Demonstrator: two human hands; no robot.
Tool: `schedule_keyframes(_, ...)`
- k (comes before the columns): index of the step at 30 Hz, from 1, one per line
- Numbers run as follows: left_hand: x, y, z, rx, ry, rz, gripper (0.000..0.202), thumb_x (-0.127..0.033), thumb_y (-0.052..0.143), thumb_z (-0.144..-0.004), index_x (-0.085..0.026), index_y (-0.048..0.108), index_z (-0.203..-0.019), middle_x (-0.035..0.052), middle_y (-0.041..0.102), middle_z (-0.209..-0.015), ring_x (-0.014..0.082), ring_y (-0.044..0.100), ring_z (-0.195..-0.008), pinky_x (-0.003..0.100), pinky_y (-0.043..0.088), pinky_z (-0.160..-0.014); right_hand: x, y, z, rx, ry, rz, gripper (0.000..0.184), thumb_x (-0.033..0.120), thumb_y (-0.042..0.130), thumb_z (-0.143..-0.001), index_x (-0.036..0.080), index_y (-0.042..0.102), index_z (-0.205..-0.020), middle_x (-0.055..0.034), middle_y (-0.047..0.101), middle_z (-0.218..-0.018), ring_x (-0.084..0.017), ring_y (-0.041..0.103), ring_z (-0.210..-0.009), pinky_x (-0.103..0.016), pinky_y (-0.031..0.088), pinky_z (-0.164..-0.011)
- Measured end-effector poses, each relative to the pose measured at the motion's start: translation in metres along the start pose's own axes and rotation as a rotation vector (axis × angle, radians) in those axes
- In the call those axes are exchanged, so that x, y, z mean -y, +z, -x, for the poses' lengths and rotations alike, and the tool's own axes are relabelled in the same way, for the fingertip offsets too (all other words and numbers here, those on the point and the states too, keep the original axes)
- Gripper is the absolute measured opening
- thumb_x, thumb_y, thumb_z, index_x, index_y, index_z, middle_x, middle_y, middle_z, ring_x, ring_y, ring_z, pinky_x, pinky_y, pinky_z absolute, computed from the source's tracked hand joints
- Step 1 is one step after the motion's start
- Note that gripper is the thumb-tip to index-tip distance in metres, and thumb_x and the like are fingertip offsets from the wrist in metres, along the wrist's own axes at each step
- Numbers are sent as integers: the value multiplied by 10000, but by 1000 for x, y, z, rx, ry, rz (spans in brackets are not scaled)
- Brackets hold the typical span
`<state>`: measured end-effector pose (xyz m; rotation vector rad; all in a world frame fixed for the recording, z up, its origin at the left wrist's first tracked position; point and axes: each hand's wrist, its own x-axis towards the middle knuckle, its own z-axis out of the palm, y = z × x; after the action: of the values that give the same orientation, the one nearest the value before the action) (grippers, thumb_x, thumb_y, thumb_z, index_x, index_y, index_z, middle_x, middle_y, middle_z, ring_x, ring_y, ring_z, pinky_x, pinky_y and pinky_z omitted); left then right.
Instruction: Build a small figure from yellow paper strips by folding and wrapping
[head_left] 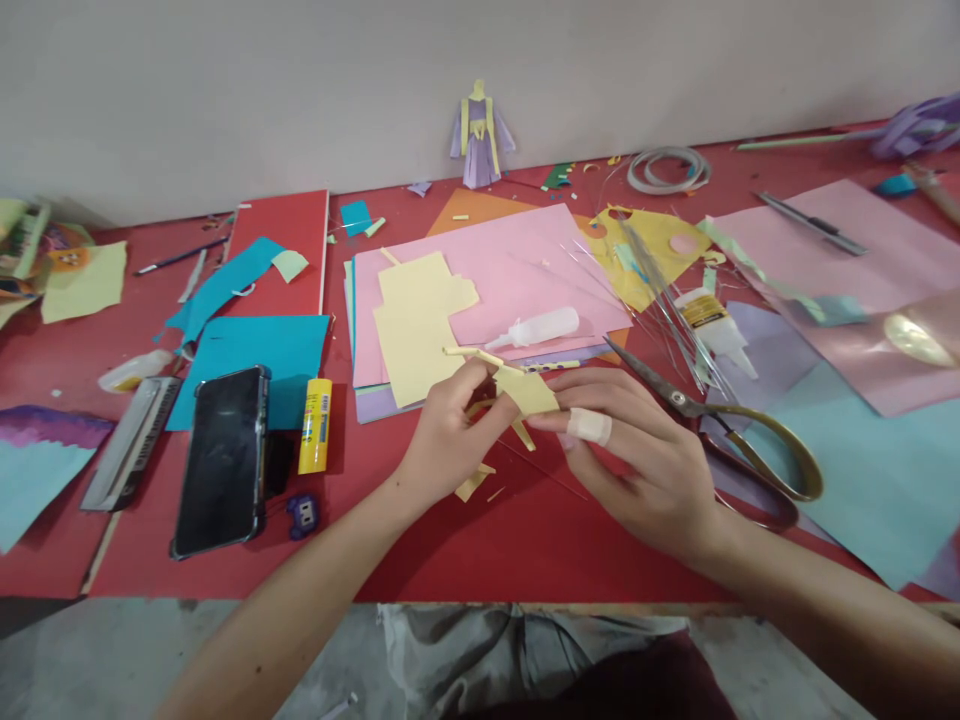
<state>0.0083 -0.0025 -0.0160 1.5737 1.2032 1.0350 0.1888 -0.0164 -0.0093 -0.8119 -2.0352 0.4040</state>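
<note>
Fingers (615,392) of 2 hands (454,430) (656,470) pinch yellow paper (531,393) above red tabletop (517,555) near grey wall (300,80).

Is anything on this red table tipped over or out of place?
Yes: a white bottle on the pink paper and a yellow-labelled bottle beyond the right hand, both lying on their sides rather than standing. I see no clear spill.

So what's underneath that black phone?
The upper part of the phone overlaps a blue sheet; its lower part extends over the red table. The sheet's edge disappears beneath it, and anything else there is covered, so I can't tell.
</note>
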Motion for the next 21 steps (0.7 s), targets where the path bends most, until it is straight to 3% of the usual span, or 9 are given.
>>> schedule_keyframes(5,0,1,1,18,-1,-12,125,-227,539,-849,-187,502,-737,-8,534,-694,126,536,-682,226,421,-579,-1,1,-1,-6,23,-26,392,-23,555,-785,252,695,-1027,-53,655,-858,-214,612,-902,-413,522,-805)
schedule_keyframes(12,2,1,1,87,46,-83,198,-186,517,-842,-183,438,-661,-11,518,-667,134,557,-702,229,431,-604,0,1,-3,-10,47,-25,364,0,545,-808,272,704,-990,-40,650,-843,-205,613,-890,-394,523,-789)
schedule_keyframes(18,4,1,0,168,142,-116,85,-170,492,-872,-182,508,-789,-2,596,-752,110,569,-682,218,435,-618,1,0,-2,3,71,-22,345,10,546,-820,266,702,-991,-38,636,-821,-183,606,-812,-373,525,-755)
schedule_keyframes(21,4,1,0,172,163,-161,117,-155,501,-857,-184,484,-745,-6,587,-728,104,548,-648,216,418,-596,1,-1,0,22,113,-16,334,31,557,-826,277,695,-1005,-38,650,-865,-182,623,-837,-359,532,-749)
